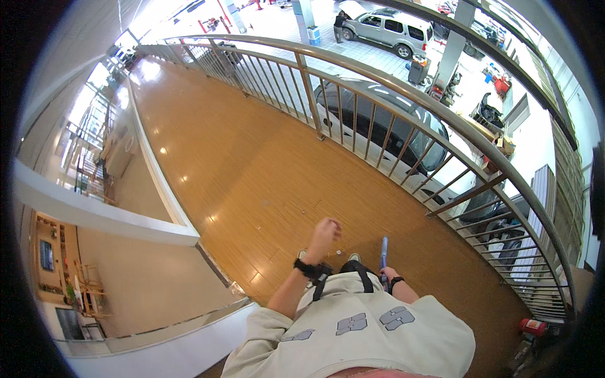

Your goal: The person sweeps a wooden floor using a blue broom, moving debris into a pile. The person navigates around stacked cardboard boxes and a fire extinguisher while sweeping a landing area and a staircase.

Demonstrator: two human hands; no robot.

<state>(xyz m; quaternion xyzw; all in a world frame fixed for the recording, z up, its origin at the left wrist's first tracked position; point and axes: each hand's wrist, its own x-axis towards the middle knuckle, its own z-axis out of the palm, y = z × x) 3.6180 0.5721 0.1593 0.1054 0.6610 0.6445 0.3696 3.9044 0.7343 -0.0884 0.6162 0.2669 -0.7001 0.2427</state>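
Note:
My left hand (326, 239) is raised over the brown floor in front of my body, its fingers curled inward with nothing visible in them. A black band is on that wrist. Lower and to the right, my right hand (392, 274) is wrapped round a slim blue-grey stick-like handle (384, 251), which points away from me. Its lower end is hidden by my hand and shirt, so I cannot tell its kind. My shoes (355, 257) show just beyond the shirt hem.
A metal railing (305, 88) curves along the right of the wood-look floor (214, 145). Below it stand a dark-roofed car (403, 123), a silver SUV (387, 31) and a person (339, 26). Small white scraps (339, 252) dot the floor. A red fire extinguisher (533, 326) is at lower right; windows line the left.

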